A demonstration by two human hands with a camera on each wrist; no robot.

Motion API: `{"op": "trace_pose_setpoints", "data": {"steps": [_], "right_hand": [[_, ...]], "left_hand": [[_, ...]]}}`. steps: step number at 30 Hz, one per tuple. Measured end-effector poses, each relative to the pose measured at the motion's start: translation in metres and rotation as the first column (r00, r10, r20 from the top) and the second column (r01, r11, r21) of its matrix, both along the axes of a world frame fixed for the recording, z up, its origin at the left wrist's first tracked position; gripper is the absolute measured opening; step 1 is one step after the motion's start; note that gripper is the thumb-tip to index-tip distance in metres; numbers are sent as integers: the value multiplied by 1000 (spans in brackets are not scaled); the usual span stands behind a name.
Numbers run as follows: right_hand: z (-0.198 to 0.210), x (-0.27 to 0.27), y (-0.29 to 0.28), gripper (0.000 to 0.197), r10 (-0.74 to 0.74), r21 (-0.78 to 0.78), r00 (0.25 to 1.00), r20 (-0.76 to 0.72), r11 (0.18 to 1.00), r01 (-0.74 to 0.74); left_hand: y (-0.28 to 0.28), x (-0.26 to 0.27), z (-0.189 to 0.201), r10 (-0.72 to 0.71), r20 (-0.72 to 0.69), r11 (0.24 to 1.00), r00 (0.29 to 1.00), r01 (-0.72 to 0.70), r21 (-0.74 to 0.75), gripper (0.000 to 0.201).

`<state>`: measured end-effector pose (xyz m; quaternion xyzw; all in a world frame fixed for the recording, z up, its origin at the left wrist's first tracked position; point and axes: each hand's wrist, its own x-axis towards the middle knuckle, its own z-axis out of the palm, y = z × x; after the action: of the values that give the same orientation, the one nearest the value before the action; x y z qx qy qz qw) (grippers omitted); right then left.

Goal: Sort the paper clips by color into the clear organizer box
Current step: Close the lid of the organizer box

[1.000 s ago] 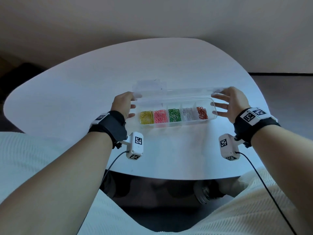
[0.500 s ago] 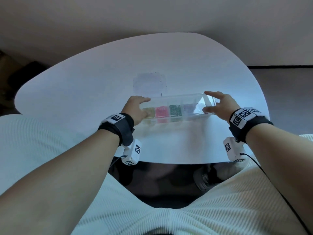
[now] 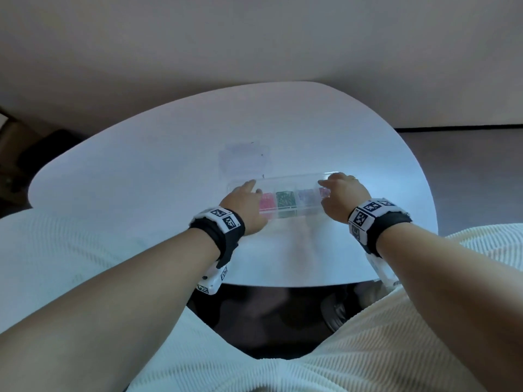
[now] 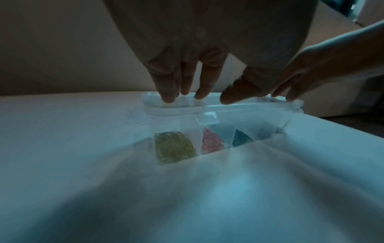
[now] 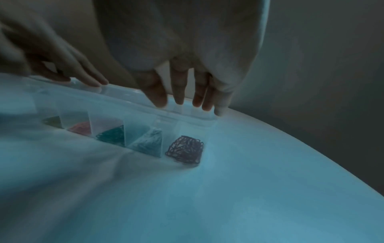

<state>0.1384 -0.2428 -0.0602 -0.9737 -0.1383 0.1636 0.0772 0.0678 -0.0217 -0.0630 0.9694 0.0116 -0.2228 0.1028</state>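
The clear organizer box [image 3: 285,184] lies on the white table [image 3: 141,179] with its lid down. Its compartments hold sorted clips: yellow [image 4: 174,148], pink [image 4: 210,143], green [image 4: 241,139], silvery [image 5: 148,143] and dark red [image 5: 185,150]. My left hand [image 3: 244,198] rests on the lid's left end, its straight fingers [image 4: 166,92] pressing down on the lid. On the right end my right hand [image 3: 339,193] presses the lid the same way, with its fingertips [image 5: 180,98] along the far edge. Neither hand holds anything.
A faint translucent sheet [image 3: 244,159] lies on the table just behind the box. The table's rounded front edge [image 3: 283,284] is close to my body, with my lap in pale ribbed cloth [image 3: 368,349] below it.
The lid, open a second ago, has come down onto the box. Both hands have moved from the box's ends onto the top of the lid.
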Motion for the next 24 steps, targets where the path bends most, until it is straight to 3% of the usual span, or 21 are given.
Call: {"op": "trace_pose_setpoints", "data": {"steps": [2,7,11,18,24], "right_hand": [[3,-6,-2,51,21,-38,999,-49,999,-23],[3,-11,-3,67,171,-223,981,-96,956,-189],[3,-11,-4,55,237,-324,970,-47,915,-239],[8,-16,0,34,183,-322,983,20,932,-167],[6,-21,4,31,190,-327,981,41,930,-166]], "left_hand": [[-3,-5,-2,-29,-20,998,999,30,51,74],[-5,-1,1,-120,13,978,993,116,173,61],[-7,0,1,-119,2,975,993,116,187,59],[-1,-11,-4,-89,42,990,995,83,117,70],[-3,-13,-6,-67,72,993,995,59,106,71]]}}
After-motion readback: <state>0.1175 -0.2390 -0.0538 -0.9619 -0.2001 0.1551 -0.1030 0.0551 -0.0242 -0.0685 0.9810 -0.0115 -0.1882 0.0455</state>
